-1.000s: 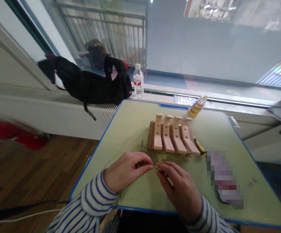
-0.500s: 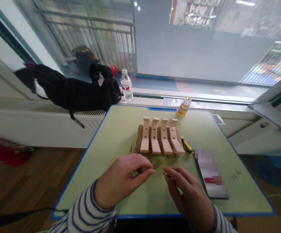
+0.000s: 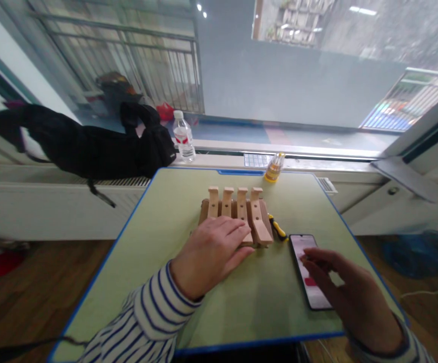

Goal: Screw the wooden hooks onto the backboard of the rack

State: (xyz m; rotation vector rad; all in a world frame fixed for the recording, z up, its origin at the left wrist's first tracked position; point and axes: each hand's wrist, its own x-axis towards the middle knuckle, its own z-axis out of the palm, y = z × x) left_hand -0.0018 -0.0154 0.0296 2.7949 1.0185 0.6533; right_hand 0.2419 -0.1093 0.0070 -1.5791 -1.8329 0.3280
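Several pale wooden hook-shaped pieces (image 3: 256, 206) with drilled holes sit side by side on a brown block (image 3: 266, 205) on the table. My left hand (image 3: 213, 247) lies over their near ends, fingers stretched out and thumb apart, hiding the lower parts of the left pieces. To the right, my right hand (image 3: 349, 287) hovers above a phone (image 3: 309, 297) with its thumb and fingertips pinched together. Something small may be between those fingertips, but I cannot make it out. Between the block and the phone lies a yellow and black screwdriver handle (image 3: 278, 229).
The pale green table (image 3: 158, 227) has a blue edge. At its far edge stands a small bottle of amber liquid (image 3: 274, 167). A water bottle (image 3: 184, 138) and a black bag (image 3: 101, 151) are on the sill beyond, beside the window.
My left hand has moved forward from the bare table onto the wooden pieces, its pinch opened out. My right hand has moved right, from the table to over the phone, still pinched.
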